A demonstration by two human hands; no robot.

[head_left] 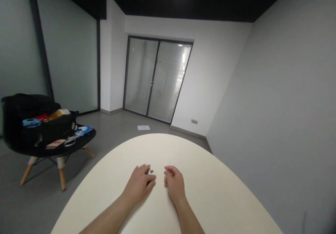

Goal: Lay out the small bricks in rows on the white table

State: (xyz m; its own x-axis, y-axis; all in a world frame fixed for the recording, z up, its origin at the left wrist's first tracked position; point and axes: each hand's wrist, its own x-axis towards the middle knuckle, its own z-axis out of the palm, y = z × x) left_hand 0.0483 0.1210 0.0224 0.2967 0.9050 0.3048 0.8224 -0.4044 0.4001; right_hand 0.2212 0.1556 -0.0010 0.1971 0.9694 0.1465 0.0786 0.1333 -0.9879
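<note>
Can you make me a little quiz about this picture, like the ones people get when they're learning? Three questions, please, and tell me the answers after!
1. True or false: the small dark thing on the table is nearer to the left hand than to the right hand.

2. What lies on the floor beyond the table?
A) a red ball
B) a white sheet
C) a green shoe

3. Fill in the missing word: in the picture, the black chair stands on the ____ side of the table.

Key:
1. True.
2. B.
3. Left.
</note>
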